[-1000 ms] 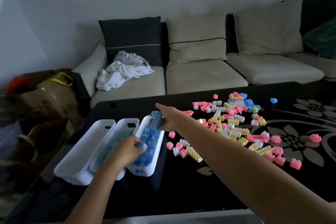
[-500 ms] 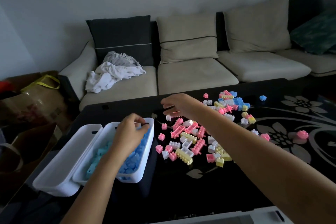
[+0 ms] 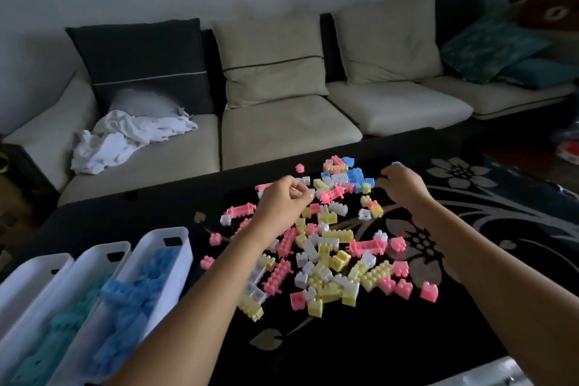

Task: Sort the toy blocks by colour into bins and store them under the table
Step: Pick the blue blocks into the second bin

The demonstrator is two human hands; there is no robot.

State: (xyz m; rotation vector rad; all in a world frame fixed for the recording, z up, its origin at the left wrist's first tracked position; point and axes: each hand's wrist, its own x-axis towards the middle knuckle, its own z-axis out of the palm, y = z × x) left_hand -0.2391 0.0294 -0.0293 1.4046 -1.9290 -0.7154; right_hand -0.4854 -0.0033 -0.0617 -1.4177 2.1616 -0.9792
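A loose pile of pink, yellow and white toy blocks (image 3: 326,260) covers the middle of the black table (image 3: 344,345). A few blue blocks (image 3: 355,174) lie at its far edge. My left hand (image 3: 282,202) hovers over the pile's far left side, its fingers curled together by a white block (image 3: 308,193). My right hand (image 3: 402,186) is curled at the far right, fingertips against the blue blocks, and a lone blue block (image 3: 396,163) peeks out behind its knuckles. What either hand grips is hidden. Three white bins sit at near left: one (image 3: 185,247) with blue blocks, the middle one (image 3: 103,252) with teal blocks.
The leftmost bin (image 3: 31,266) shows no contents from here. Beyond the table is a beige sofa (image 3: 282,141) with cushions and a crumpled white cloth (image 3: 125,138). The table's right half carries a grey flower pattern (image 3: 463,172).
My left hand has left the blue bin and moved right to the pile. My right hand has moved further right to the blue blocks. The view has swung to the right.
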